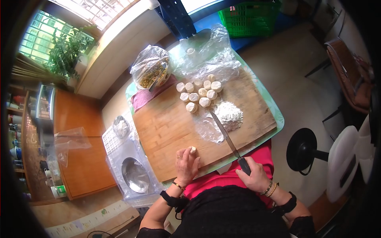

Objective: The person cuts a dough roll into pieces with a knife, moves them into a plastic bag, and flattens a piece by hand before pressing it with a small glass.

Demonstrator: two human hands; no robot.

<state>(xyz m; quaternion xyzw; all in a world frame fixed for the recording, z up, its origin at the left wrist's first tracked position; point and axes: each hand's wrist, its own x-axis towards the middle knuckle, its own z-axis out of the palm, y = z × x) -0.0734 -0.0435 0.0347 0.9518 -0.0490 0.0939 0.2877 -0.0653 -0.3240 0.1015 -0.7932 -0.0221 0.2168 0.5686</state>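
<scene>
My right hand (254, 174) is wrapped round the black handle of a knife (225, 133). The long blade slants up and left over the wooden board, its tip beside a heap of white flour (230, 114). At the board's near edge my left hand (186, 166) is closed, with a small pale dough piece (193, 150) at its fingertips. Farther up the board (160, 131) lies a cluster of several floured dough pieces (204, 102). A crumpled clear plastic sheet (212, 129) lies under the blade near the flour.
A plastic-covered bowl of chopped filling (151, 75) with a utensil stands at the far left on a pink cloth (152, 95). More clear film (214, 55) covers the far table end. A metal bowl (135, 175) sits at left. A green basket (250, 20) and stool (301, 150) are beyond.
</scene>
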